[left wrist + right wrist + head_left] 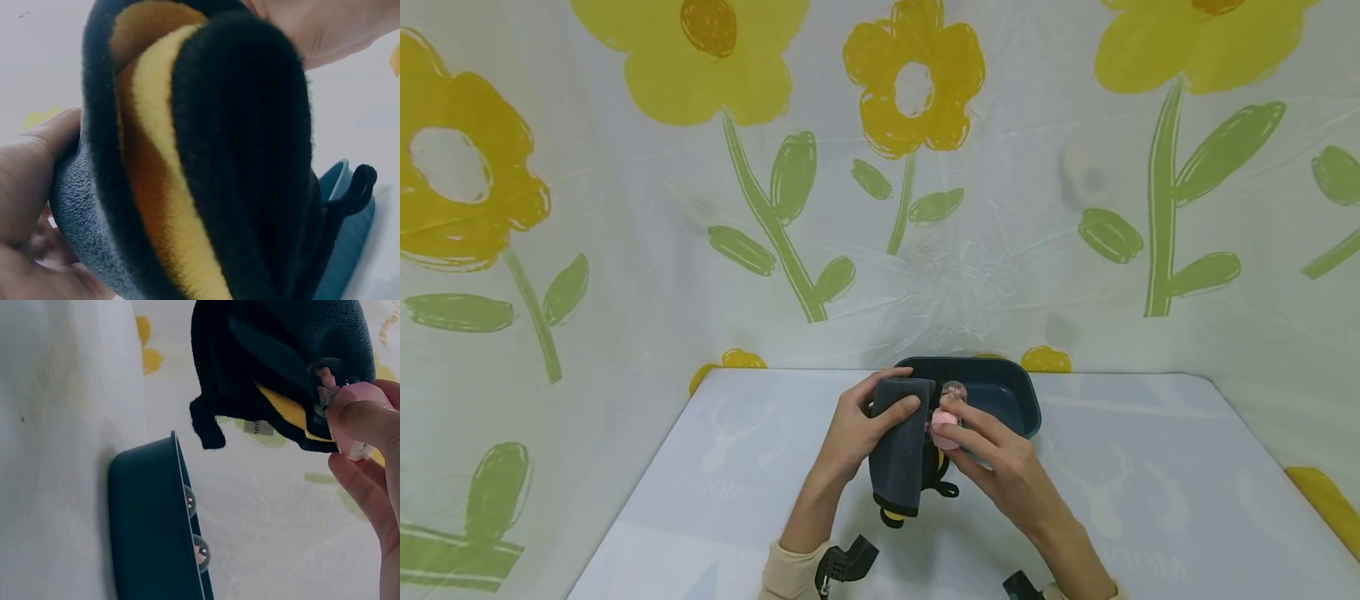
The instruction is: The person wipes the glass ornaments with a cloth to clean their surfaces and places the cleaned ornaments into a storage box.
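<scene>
My left hand (853,429) grips a folded dark grey towel (898,450), thumb across its front and fingers behind. The left wrist view shows the towel's yellow inner side (178,162) between black-edged folds, and a small black hanging loop (361,184). Beside it, my right hand (1011,467) pinches a small snow globe between thumb and fingers. The globe has a pink base (357,394) and a clear ball (325,378) with a pink figure inside. Its ball lies right against the towel in the right wrist view. My fingertips hide part of the base.
Just behind my hands, a dark blue-green tray (1033,408) stands at the table's back edge. Two more clear balls, one here (201,553), show over its rim in the right wrist view. The white table (730,467) meets a flower-printed curtain (1015,275).
</scene>
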Demonstrator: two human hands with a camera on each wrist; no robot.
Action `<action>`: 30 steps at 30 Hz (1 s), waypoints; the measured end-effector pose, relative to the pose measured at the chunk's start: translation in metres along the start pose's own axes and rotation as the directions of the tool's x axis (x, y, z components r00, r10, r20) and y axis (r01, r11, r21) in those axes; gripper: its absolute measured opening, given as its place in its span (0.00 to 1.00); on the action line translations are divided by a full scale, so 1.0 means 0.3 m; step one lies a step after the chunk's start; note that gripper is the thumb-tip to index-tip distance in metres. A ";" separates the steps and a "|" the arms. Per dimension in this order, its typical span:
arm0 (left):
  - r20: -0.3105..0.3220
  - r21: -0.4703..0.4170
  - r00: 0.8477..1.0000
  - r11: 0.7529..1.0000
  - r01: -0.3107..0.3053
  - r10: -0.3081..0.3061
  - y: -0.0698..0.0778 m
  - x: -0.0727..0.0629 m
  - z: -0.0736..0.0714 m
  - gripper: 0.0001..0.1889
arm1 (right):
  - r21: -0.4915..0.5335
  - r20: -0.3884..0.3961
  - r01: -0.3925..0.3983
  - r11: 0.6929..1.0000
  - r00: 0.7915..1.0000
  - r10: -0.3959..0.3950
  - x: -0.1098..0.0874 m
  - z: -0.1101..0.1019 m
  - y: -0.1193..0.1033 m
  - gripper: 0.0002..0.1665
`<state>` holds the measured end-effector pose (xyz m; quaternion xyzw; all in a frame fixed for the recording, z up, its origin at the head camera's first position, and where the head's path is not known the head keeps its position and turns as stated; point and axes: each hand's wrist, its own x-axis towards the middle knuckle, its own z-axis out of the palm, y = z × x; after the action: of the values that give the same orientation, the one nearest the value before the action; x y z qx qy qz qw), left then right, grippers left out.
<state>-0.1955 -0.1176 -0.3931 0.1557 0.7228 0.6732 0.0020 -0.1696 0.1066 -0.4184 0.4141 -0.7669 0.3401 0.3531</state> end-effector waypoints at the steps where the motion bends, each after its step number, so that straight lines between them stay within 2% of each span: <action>1: 0.002 0.001 1.000 1.000 0.000 0.000 0.001 0.000 0.000 0.20 | -0.001 0.000 0.004 1.000 1.000 -0.004 0.001 0.000 -0.001 0.25; 5: 0.016 -0.003 1.000 1.000 -0.002 0.002 0.002 0.000 -0.003 0.21 | 0.005 0.006 0.015 1.000 1.000 -0.015 0.005 -0.004 -0.004 0.24; 9: 0.037 -0.018 0.999 1.000 -0.005 0.006 0.001 0.000 -0.006 0.22 | 0.053 0.014 0.003 0.999 1.000 -0.004 0.006 -0.007 0.000 0.45; 10: 0.043 -0.021 0.999 1.000 -0.006 0.007 0.000 0.001 -0.006 0.22 | 0.069 0.016 -0.008 0.998 1.000 0.006 0.005 -0.007 0.001 0.45; 13: 0.059 -0.024 0.998 1.000 -0.010 0.012 -0.001 0.000 -0.008 0.23 | 0.132 0.030 -0.086 0.987 0.996 0.083 0.000 -0.002 0.003 0.44; 15: 0.065 -0.018 0.998 1.000 -0.016 0.017 -0.001 -0.001 -0.009 0.24 | 0.187 0.038 -0.160 0.969 0.987 0.155 -0.003 0.002 0.001 0.42; 20: 0.061 0.012 0.998 1.000 -0.026 0.026 -0.003 -0.004 -0.011 0.27 | 0.287 0.055 -0.354 0.890 0.934 0.354 -0.001 0.009 -0.013 0.34; 23: 0.072 0.026 0.997 0.999 -0.026 0.024 -0.001 -0.005 -0.012 0.28 | 0.311 0.067 -0.448 0.838 0.890 0.451 -0.001 0.008 -0.018 0.30; 28: 0.155 0.006 0.988 1.000 -0.022 0.021 0.005 -0.008 -0.016 0.30 | 0.346 0.067 -0.541 0.767 0.830 0.554 -0.003 0.007 -0.018 0.26; 30: 0.196 -0.010 0.980 1.000 -0.021 0.022 0.006 -0.008 -0.018 0.32 | 0.352 0.060 -0.559 0.751 0.814 0.578 -0.001 0.006 -0.018 0.25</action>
<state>-0.1940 -0.1233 -0.3912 0.2291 0.7146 0.6576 0.0666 -0.1651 0.1031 -0.4183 0.2088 -0.7728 0.5739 0.1728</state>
